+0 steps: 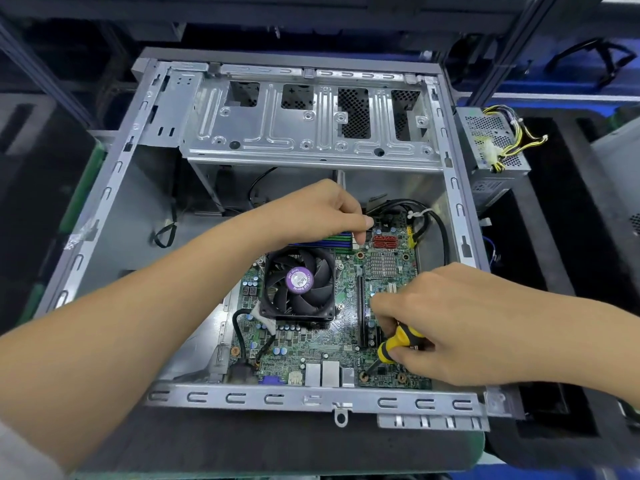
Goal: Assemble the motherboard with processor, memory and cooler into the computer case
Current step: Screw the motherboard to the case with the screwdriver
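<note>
So the motherboard (311, 344) is already sitting flat in the computer case (114, 174), filling the floor from about 6 o'clock up toward centre, with the cooler (298, 283) fan on it and the memory (320, 239) sticks just past that at 12 o'clock of the fan. Right hand (446, 320) is curled round a yellow-and-black screwdriver (394, 342), and that's the thing to watch: its long axis runs on a slant, handle up at roughly 1 o'clock, tip pointing down toward 7 o'clock, landing at or right beside a mounting hole (363, 375) near the board's near edge. Can't tell if there's a screw in there. Right hand is clearly the nearer one. Left hand (322, 211) is up at 12 o'clock, fingers curled and pinching something small by the memory end, can't make out what. I'd guess next is driving that corner down.
</note>
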Motion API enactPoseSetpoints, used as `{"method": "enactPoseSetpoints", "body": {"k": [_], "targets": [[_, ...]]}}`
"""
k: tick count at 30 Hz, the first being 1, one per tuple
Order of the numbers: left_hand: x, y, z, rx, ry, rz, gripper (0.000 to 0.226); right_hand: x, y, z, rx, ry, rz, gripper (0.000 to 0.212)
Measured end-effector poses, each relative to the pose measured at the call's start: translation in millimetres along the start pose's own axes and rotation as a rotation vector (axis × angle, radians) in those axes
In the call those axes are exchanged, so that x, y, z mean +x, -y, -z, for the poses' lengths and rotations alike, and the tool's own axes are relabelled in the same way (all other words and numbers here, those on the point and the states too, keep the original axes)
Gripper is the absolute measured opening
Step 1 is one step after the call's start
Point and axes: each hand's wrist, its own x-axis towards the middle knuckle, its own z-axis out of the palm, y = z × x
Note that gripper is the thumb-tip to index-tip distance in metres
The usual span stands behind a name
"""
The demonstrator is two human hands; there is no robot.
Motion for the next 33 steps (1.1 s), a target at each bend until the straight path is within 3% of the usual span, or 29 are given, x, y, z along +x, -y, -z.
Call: {"method": "enactPoseSetpoints", "body": {"k": [4,7,10,13,17,23,33], "targets": [[-0.7,-0.5,0.5,-0.017,0.020,-0.028,0.030,-0.6,0.4,3.8,0.064,-0.003,0.001,0.018],[-5.1,-0.7,4.3,-0.027,0.300,-0.087,0.009,-7.4,-3.4,15.2,0.171,-0.019,-0.028,0.017],[-10.8,-0.3,5.2,0.076,0.677,-0.073,0.035,-17.4,-16.3,32.9,0.374,-0.116,-0.061,0.018],[-13.7,-0.7,2.2,0.106,0.764,-0.080,0.049,-25.7,-33.6,43.8,0.515,-0.300,-0.085,0.015],[-15.3,3.6,4.0,0.086,0.685,-0.121,0.042,-27.2,-46.2,50.8,0.561,-0.417,-0.120,0.016],[-15.6,7.6,15.2,-0.023,0.474,-0.131,0.022,-25.7,-53.7,56.0,0.594,-0.444,-0.147,0.016],[-15.1,4.6,22.6,-0.081,0.282,-0.177,0.019,-28.2,-57.9,59.5,0.577,-0.521,-0.169,0.016]]}}
